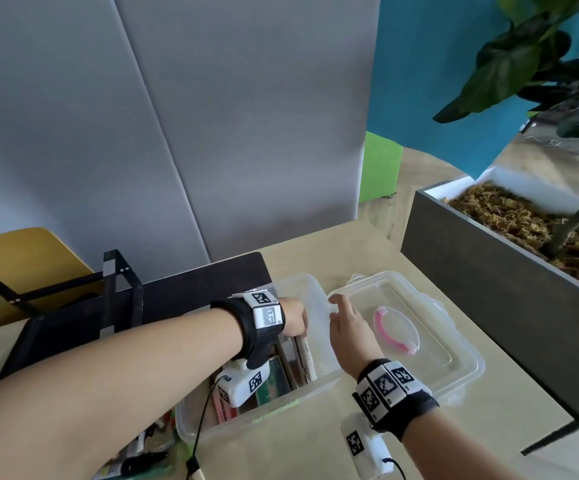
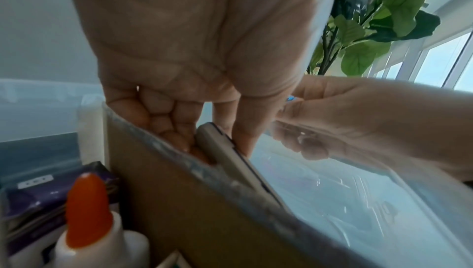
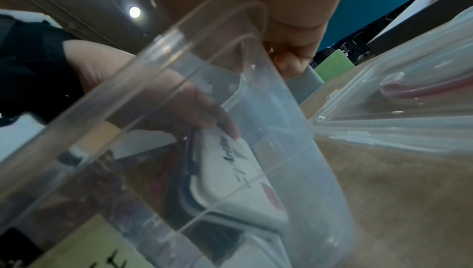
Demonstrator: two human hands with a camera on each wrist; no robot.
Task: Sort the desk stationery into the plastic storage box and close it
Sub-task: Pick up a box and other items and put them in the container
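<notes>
The clear plastic storage box [image 1: 319, 362] stands on the wooden desk with several items upright inside. My left hand [image 1: 297, 326] reaches into it, and in the left wrist view its thumb and fingers [image 2: 240, 130] pinch the top of a flat white case [image 2: 230, 163]. That case [image 3: 230, 173] carries black writing and leans near the box's right wall. A brown cardboard piece [image 2: 179, 201] stands beside it, and an orange-capped glue bottle [image 2: 87, 201] is further left. My right hand [image 1: 345, 320] grips the box's right rim [image 3: 222, 19]. The clear lid [image 1: 430, 341], with its pink handle [image 1: 385, 329], lies flat to the right.
A grey planter [image 1: 488, 271] with a leafy plant stands close on the right. A black stand [image 1: 114, 299] sits to the left with a yellow chair [image 1: 21, 251] behind it. Loose pens and stationery [image 1: 142, 455] lie at the box's near left corner. A grey partition [image 1: 177, 116] rises behind the desk.
</notes>
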